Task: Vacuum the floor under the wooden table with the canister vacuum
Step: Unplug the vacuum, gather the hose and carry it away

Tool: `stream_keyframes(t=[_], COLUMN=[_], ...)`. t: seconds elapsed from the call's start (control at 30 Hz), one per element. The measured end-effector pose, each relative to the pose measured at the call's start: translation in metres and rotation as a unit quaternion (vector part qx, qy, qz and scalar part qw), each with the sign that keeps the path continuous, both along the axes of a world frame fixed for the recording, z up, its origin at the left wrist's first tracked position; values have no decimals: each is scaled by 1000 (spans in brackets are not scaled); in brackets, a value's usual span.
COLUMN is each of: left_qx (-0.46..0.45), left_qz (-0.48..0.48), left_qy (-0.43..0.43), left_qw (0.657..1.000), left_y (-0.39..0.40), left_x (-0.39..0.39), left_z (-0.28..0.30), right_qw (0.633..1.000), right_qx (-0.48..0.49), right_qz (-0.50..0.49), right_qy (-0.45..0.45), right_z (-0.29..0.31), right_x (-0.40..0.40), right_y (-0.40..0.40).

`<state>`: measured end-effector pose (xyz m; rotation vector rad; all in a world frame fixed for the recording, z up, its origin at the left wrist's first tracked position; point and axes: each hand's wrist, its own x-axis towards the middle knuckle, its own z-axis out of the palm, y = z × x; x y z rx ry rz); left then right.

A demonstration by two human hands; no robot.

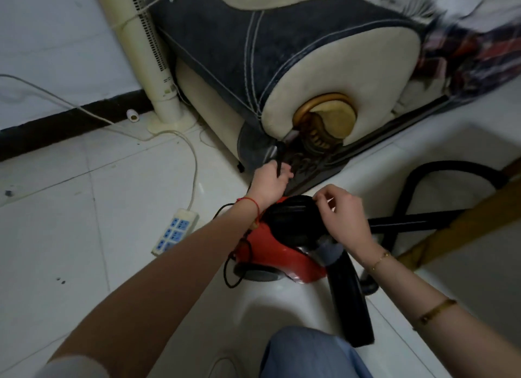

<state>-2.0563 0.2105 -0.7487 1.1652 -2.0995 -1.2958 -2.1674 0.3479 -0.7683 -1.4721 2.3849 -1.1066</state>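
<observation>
The red and black canister vacuum (276, 253) sits on the white tile floor in the middle of the view. My left hand (270, 181) grips the vacuum's black power cord (279, 159) just above the canister, near the sofa's carved foot. My right hand (342, 211) rests on the black top of the canister with its fingers curled; what they hold is not clear. The black hose (348, 301) leaves the canister's front and loops right to the black tube (414, 224). A wooden table's leg (462, 231) stands at the right edge.
A dark blue and cream sofa (296, 56) fills the space ahead. A cream tower fan (146, 53) stands at its left by the wall. A white power strip (175, 232) with its cable lies on the floor at the left. My knee (307, 355) is at the bottom.
</observation>
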Motion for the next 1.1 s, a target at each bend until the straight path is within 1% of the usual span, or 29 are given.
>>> stream_keyframes(t=[0.03,0.07,0.17,0.27,0.3,0.37,0.4,0.47,0.5,0.6,0.67,0.73,0.83,0.9,1.0,1.1], left_qx=[-32,-45,-46,-62,-81,-138,-158,-169,-171,-171,-170,-171,-170,-170,-165,-157], left_qz=[-27,-58,-154,-188,-202,-232,-233,-224,-221,-212,-204,-202,-203,-204,-207,-212], left_qy=[-46,-81,-152,-182,-189,-228,-241,-252,-256,-276,-281,-281,-279,-278,-281,-281], left_qw=[998,994,975,963,958,936,929,926,925,922,922,922,923,923,922,923], left_y=[5,9,22,24,24,26,28,30,31,32,32,32,30,29,28,26], left_x=[-7,-14,-28,-31,-30,-29,-29,-30,-31,-33,-33,-34,-33,-33,-34,-34], left_z=[-6,-12,-29,-41,-43,-48,-49,-51,-51,-47,-47,-47,-50,-51,-52,-53], right_qw=[1000,1000,998,996,994,990,987,977,969,930,906,884,831,806,780,764], right_qx=[6,12,25,25,25,36,47,86,121,246,272,237,162,115,35,-23], right_qz=[-12,-22,-52,-87,-102,-137,-154,-187,-201,-216,-221,-258,-349,-396,-453,-483], right_qy=[0,-3,-12,-6,-5,-9,-18,-54,-80,-169,-237,-309,-402,-425,-431,-429], right_z=[2,3,7,7,6,4,3,2,1,-5,-13,-25,-37,-48,-55,-51], right_x=[-7,-14,-32,-49,-54,-64,-68,-77,-82,-96,-103,-111,-119,-123,-123,-119], right_y=[6,12,30,46,51,62,67,77,81,86,85,79,70,64,52,50])
